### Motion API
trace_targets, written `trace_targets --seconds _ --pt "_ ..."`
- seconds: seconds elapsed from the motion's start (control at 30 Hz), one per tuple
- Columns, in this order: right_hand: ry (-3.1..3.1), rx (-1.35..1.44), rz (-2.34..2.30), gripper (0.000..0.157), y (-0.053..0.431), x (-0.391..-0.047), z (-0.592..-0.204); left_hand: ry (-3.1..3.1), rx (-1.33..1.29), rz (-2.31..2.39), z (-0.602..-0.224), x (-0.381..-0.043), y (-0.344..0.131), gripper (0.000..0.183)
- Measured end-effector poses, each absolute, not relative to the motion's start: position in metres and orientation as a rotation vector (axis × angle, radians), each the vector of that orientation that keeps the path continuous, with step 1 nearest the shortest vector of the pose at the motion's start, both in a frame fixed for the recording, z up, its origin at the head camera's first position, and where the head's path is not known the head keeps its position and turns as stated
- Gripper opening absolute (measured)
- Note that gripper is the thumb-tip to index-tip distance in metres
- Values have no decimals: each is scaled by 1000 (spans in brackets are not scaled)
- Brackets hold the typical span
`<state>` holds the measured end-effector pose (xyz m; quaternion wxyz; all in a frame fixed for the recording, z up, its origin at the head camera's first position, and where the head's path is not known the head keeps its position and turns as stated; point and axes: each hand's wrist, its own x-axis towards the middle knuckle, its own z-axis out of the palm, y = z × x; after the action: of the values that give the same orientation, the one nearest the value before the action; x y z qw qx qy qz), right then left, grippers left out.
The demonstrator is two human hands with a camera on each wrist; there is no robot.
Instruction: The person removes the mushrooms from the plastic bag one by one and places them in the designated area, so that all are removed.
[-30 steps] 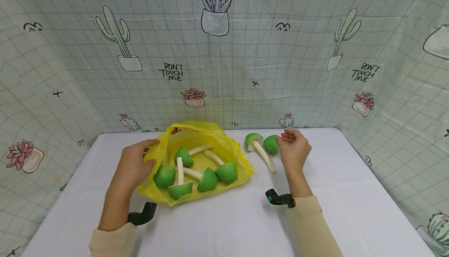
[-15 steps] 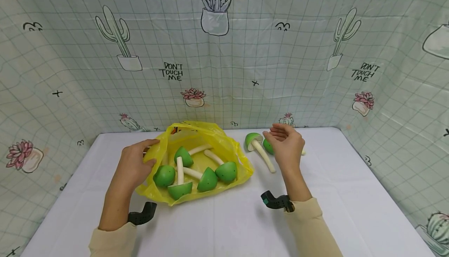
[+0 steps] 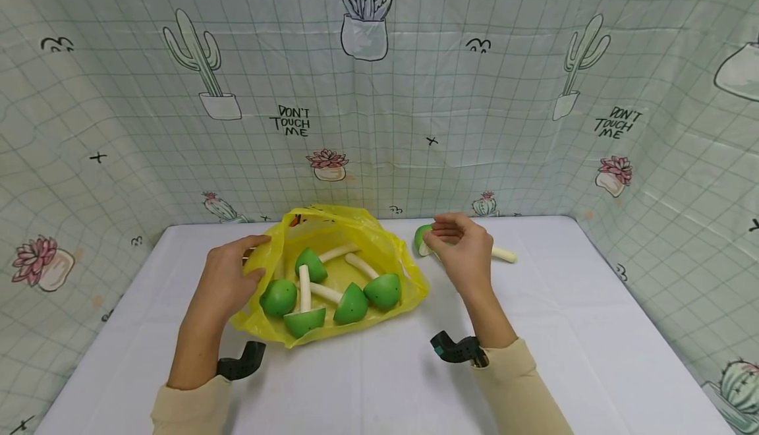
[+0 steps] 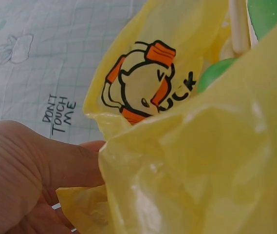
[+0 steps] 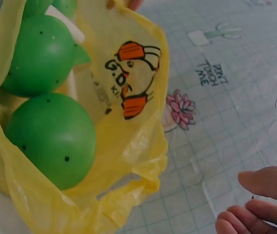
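A yellow plastic bag (image 3: 409,282) lies open toward me on the white table. Inside are several toy mushrooms with green caps, one mushroom (image 3: 351,304) near the bag's front edge. My left hand (image 3: 222,283) grips the bag's left rim; in the left wrist view the thumb (image 4: 75,163) meets the plastic. Right of the bag, my right hand (image 3: 465,254) hovers with loosely bent fingers and nothing visible in them, as the right wrist view also shows. It partly covers a mushroom cap (image 3: 420,238) behind it. Another mushroom's pale stem (image 3: 505,254) sticks out right of that hand, its cap hidden.
A white-covered table (image 3: 593,329) spreads out around the bag. Patterned cloth (image 3: 379,125) with cactus drawings hangs behind and on both sides. Each wrist wears a black camera mount, such as the left mount (image 3: 242,361).
My right hand has moved left, from beside the far mushroom to in front of the nearer one, exposing the far mushroom's stem. My left hand and the bag have stayed put.
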<state>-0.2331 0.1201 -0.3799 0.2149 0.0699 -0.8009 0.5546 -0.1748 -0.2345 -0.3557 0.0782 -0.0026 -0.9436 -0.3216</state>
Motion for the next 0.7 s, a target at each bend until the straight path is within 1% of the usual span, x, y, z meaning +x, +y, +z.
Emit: trace_targets --seconds 0.7 --pt "-2399 397 1483 32 85 -227 -395 -2828 28 -958 -354 -175 -232 57"
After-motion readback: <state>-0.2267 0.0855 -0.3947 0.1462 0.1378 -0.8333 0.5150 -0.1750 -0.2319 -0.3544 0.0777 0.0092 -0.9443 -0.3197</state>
